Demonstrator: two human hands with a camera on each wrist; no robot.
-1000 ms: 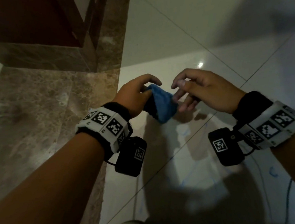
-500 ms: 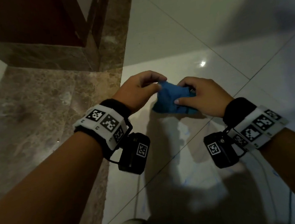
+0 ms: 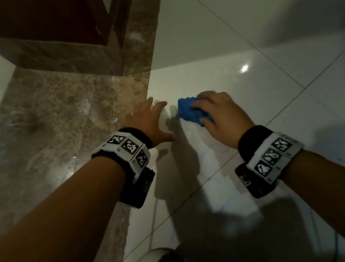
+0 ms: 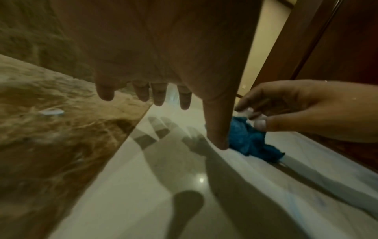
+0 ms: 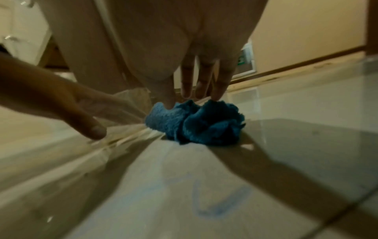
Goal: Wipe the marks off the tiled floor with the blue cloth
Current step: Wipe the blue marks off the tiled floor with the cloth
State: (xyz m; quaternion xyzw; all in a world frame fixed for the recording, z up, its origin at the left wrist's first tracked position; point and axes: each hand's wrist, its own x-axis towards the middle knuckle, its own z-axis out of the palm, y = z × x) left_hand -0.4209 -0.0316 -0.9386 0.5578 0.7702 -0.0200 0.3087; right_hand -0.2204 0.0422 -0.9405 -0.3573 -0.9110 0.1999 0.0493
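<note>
The blue cloth (image 3: pixel 186 109) lies bunched on the white tiled floor (image 3: pixel 237 96). My right hand (image 3: pixel 202 112) grips it from above, fingers and thumb curled into the folds; the right wrist view shows the cloth (image 5: pixel 194 122) under the fingertips (image 5: pixel 218 95). My left hand (image 3: pixel 153 120) is empty with its fingers spread, just left of the cloth, low over the tile edge. In the left wrist view the cloth (image 4: pixel 251 140) sits behind the thumb. Faint blue scribble marks (image 5: pixel 220 203) lie on the tile nearer me than the cloth, and show again as blue marks (image 3: pixel 209 150) in the head view.
A brown marble strip (image 3: pixel 53 119) borders the white tiles on the left, with a small pale scrap (image 3: pixel 115 120) on it. A dark wooden door frame (image 3: pixel 107 22) stands at the far left. A white rounded object (image 3: pixel 154 256) and a thin cable (image 3: pixel 337 248) sit near me.
Both hands dropped from mid-air to the floor. My left hand let go of the cloth and spread out; my right hand carried the cloth down onto the tile.
</note>
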